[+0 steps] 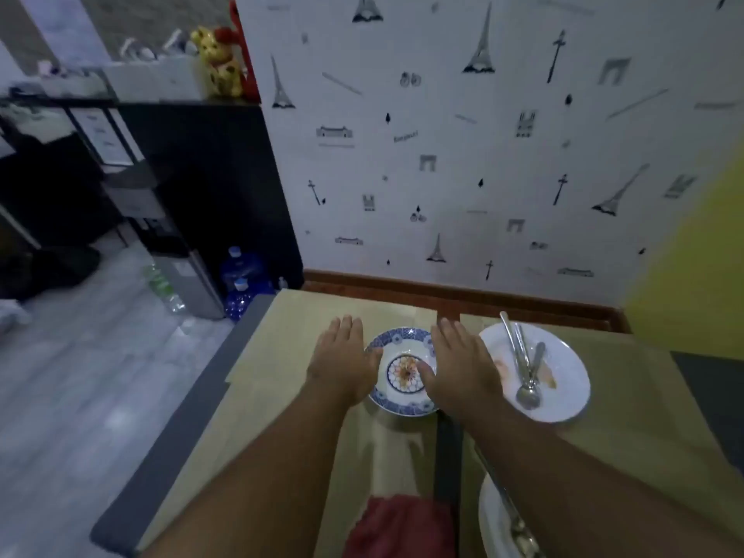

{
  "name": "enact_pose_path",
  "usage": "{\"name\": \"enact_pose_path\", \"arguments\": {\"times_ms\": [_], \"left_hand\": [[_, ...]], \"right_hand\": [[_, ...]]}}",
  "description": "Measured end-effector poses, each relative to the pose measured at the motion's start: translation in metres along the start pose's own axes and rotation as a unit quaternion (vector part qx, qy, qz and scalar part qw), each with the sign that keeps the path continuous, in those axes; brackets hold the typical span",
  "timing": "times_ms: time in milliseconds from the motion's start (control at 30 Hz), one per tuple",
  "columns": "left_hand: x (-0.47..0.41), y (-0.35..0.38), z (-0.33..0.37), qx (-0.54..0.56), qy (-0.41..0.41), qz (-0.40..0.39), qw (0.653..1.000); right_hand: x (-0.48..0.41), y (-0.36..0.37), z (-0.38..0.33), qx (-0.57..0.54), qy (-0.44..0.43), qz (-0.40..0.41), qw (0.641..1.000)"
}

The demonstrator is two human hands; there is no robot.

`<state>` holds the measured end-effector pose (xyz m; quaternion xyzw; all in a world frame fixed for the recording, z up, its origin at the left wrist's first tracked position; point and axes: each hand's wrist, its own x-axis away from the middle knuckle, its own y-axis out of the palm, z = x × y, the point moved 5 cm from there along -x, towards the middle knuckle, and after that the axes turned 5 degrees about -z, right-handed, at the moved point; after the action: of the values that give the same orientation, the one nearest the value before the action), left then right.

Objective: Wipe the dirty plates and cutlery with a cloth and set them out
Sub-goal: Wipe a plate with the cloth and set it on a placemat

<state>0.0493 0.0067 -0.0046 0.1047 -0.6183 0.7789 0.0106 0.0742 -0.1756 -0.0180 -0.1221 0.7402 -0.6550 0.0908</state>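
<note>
**Inspector:** State of the fingers?

**Assistant:** On the left hand (342, 362) and the right hand (463, 366) the fingers (346, 328) are straight and slightly apart, palms down. They grip nothing.

**Inspector:** What lies between them?

**Assistant:** The blue-patterned plate (404, 372) sits between the two hands and partly under them. The left thumb edge covers its left rim and the right thumb reaches over its well. I cannot tell whether they touch it or hover over it.

**Inspector:** Further out?

**Assistant:** Just to the right of the right-hand fingers is a white plate (571, 356), smeared, with cutlery (523, 364) lying in it. Well back from the fingers, toward the person, the red cloth (402, 525) lies on the desk (282, 356). Beside the cloth is a second white plate (489, 517), cut off at the edge of view and carrying what looks like more cutlery.

**Inspector:** Step in hand?

**Assistant:** In my judgement this is the opening of the task. The cloth is in neither hand and the white plate shows stains, so wiping appears not yet begun.

**Inspector:** Next move?

**Assistant:** One hand should come back for the cloth. The other should curl round the patterned plate's rim to steady or lift it. The plate is smooth, so it calls for a firm hold.
</note>
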Motion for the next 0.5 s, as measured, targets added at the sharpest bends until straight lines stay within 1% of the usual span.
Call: {"name": "enact_pose_path", "arguments": {"times_ms": [133, 233, 300, 333, 400, 500], "left_hand": [[-0.006, 0.039, -0.011, 0.049, -0.020, -0.048, 0.997], [-0.021, 0.063, -0.016, 0.148, -0.041, -0.082, 0.985], [-0.036, 0.069, -0.023, 0.218, -0.059, -0.076, 0.971], [-0.042, 0.070, -0.026, 0.265, -0.075, -0.075, 0.959], [-0.053, 0.070, -0.031, 0.376, -0.107, -0.078, 0.917], [-0.071, 0.079, -0.044, 0.498, -0.188, -0.150, 0.833]], "right_hand": [[0.002, 0.037, 0.011, -0.048, 0.026, -0.036, 0.998], [-0.004, 0.066, 0.023, -0.127, 0.084, -0.062, 0.986], [-0.010, 0.077, 0.031, -0.180, 0.116, -0.067, 0.974], [-0.013, 0.083, 0.034, -0.207, 0.128, -0.072, 0.967], [-0.019, 0.086, 0.036, -0.264, 0.147, -0.076, 0.950], [-0.031, 0.093, 0.041, -0.372, 0.193, -0.075, 0.905]]}}
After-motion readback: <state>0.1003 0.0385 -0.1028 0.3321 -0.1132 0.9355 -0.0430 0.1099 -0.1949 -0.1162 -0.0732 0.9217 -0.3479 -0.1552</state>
